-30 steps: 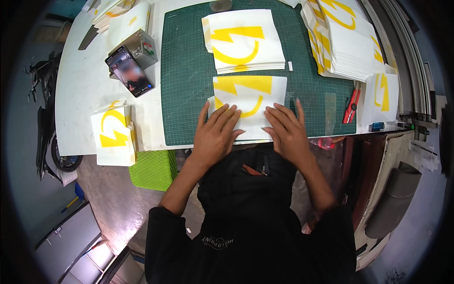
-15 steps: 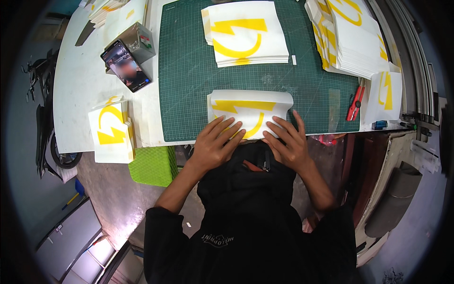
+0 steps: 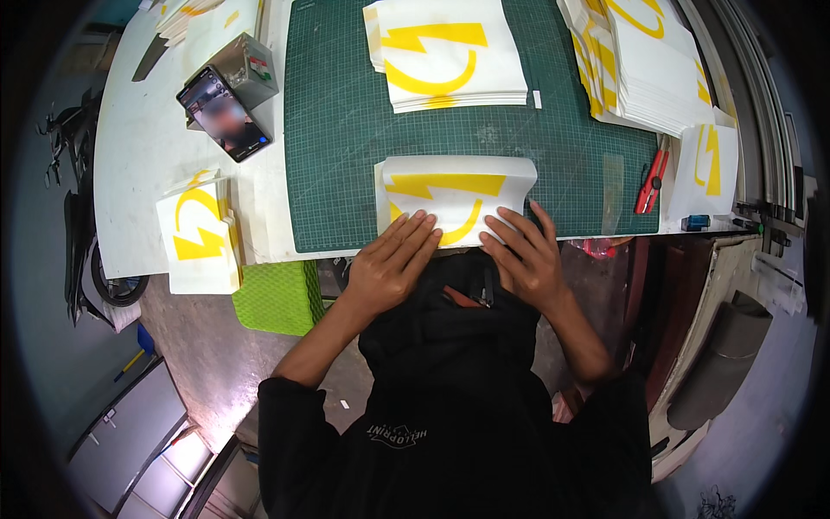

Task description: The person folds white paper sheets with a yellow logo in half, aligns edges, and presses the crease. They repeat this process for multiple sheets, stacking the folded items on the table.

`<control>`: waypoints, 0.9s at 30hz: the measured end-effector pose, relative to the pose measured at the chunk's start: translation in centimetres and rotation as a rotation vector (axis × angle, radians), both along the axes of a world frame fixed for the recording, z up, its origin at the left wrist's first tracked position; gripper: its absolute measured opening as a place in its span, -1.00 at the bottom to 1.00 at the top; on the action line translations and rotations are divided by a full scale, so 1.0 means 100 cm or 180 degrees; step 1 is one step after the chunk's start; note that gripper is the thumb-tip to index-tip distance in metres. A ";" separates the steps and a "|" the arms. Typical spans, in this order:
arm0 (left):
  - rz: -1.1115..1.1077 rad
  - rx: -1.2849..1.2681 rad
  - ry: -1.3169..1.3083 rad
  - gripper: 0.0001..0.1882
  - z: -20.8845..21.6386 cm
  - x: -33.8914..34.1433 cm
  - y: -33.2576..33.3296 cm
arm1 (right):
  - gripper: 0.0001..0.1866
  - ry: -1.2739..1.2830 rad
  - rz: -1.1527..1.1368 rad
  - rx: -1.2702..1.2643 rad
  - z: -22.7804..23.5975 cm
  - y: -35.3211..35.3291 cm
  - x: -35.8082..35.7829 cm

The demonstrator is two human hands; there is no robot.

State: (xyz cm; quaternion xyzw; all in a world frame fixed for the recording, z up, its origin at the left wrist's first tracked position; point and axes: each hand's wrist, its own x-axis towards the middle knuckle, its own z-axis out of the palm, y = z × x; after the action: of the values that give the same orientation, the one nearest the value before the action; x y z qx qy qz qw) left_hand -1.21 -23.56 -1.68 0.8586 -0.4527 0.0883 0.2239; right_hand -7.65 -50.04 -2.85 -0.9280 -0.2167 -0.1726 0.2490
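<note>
A white sheet with a yellow printed shape [image 3: 454,201] lies at the near edge of the green cutting mat [image 3: 333,138]. Its right side bulges up a little, so it looks folded or curled rather than flat. My left hand [image 3: 387,266] rests on its near left part, fingers stretched out side by side. On the near right part lies my right hand [image 3: 530,262], its fingers outstretched and slightly spread, the forefinger side toward the middle. Neither hand grasps anything. Beyond the sheet sits a stack of similar white and yellow sheets [image 3: 450,73]; what lies under my palms is hidden.
Right of the mat are a larger stack [image 3: 653,99], a single printed piece [image 3: 711,173] and a red cutter [image 3: 650,183]. On the left stand a phone [image 3: 223,117] against a metal box [image 3: 251,69], and a small folded pile [image 3: 197,238] at the table edge.
The fingers of my left hand have drawn closer together on the sheet. The whole view has shifted slightly; the stacks and tools lie where they were.
</note>
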 end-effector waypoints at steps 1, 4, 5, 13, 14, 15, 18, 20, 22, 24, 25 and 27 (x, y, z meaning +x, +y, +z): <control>-0.0021 0.0041 0.0034 -0.61 0.002 -0.001 0.001 | -0.71 -0.0006 0.0009 -0.0019 0.000 0.000 0.000; -0.0086 0.0193 0.0077 -0.59 0.008 -0.001 0.005 | -0.71 -0.0025 0.0016 -0.0057 -0.001 -0.001 -0.001; -0.0108 0.0247 0.0081 -0.59 0.008 0.000 0.005 | -0.71 -0.0033 0.0005 -0.0059 -0.002 -0.001 -0.001; -0.0192 0.0523 0.0047 -0.52 0.007 -0.002 0.010 | -0.70 -0.0066 -0.0077 -0.0169 -0.002 0.002 -0.005; -0.0201 0.0552 0.0043 -0.51 0.006 -0.003 0.011 | -0.70 -0.0067 -0.0089 -0.0178 -0.001 0.002 -0.005; -0.0198 0.0632 0.0052 -0.49 0.006 -0.004 0.011 | -0.69 -0.0067 -0.0101 -0.0187 -0.001 0.003 -0.006; -0.0123 0.0812 0.0126 -0.42 0.005 -0.012 0.010 | -0.69 -0.0180 -0.0200 -0.0401 -0.007 0.003 -0.012; 0.0061 0.0883 0.0233 -0.34 0.004 -0.023 0.005 | -0.69 -0.0201 -0.0213 -0.0421 -0.013 0.002 -0.015; 0.0084 0.1026 0.0200 -0.33 0.004 -0.025 0.004 | -0.68 -0.0234 -0.0237 -0.0402 -0.014 -0.002 -0.016; 0.0184 0.0996 0.0266 -0.32 0.002 -0.029 0.002 | -0.68 -0.0281 -0.0267 -0.0343 -0.014 -0.004 -0.016; 0.0276 0.0891 0.0345 -0.31 0.000 -0.033 0.000 | -0.67 -0.0252 -0.0277 -0.0323 -0.013 -0.004 -0.015; 0.0487 0.0824 0.0353 -0.28 -0.003 -0.040 -0.009 | -0.65 -0.0195 -0.0293 -0.0280 -0.011 -0.004 -0.016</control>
State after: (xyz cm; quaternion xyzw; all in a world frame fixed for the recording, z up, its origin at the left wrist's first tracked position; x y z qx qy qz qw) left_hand -5.17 -24.48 -2.01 0.9158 -0.3805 -0.0016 0.1288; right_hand -9.25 -50.40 -3.94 -0.9413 -0.1886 -0.2025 0.1930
